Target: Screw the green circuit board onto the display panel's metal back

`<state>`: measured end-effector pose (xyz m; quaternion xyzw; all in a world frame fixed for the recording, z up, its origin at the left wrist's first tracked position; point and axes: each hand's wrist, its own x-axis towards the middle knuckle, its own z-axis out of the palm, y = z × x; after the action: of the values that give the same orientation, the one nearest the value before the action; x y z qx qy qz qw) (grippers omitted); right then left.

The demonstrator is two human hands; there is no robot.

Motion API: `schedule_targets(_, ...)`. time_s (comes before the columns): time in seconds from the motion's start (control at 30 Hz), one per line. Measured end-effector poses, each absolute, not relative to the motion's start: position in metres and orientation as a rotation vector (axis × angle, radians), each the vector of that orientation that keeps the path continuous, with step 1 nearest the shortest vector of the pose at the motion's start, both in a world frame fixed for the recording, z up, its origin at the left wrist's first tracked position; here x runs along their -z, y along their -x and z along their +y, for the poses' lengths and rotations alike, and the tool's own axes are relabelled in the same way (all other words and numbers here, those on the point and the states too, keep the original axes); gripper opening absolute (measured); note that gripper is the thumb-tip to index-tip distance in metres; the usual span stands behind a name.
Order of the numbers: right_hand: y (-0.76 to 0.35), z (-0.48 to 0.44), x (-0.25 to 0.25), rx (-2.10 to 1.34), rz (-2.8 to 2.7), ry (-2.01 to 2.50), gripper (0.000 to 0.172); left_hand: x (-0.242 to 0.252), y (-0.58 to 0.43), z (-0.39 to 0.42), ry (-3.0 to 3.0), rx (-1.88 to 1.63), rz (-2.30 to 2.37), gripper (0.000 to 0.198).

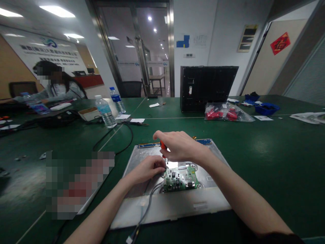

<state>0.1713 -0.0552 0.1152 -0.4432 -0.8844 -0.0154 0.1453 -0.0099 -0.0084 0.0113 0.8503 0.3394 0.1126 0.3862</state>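
A screwdriver (163, 146) with a red and black handle stands upright in my right hand (179, 145), its fingers closed round the handle. The shaft points down at the upper left corner of a green circuit board (180, 178). Close beside the tip, the fingers of my left hand (152, 166) are pinched together at the board's corner; whether they hold something small is hidden. The board lies on a silvery display panel (213, 179) with a blue strip board along its far edge. A bundle of grey cables (148, 206) runs from the board towards me.
A pixelated flat object (83, 186) lies left of the panel, near a black cable (132, 135). Water bottles (106, 113) stand farther left, where another person (58, 81) sits. Ahead are a black monitor housing (207, 86), a bag of red parts (225, 113) and blue trays (266, 108).
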Motion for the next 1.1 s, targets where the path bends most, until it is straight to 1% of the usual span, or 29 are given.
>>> schedule_targets(1.1,-0.1716,-0.0540,-0.1153,0.082,-2.528,1.332,0.030,-0.0152,0.0102,-0.0100,-2.207,-0.282,0.830,0.009)
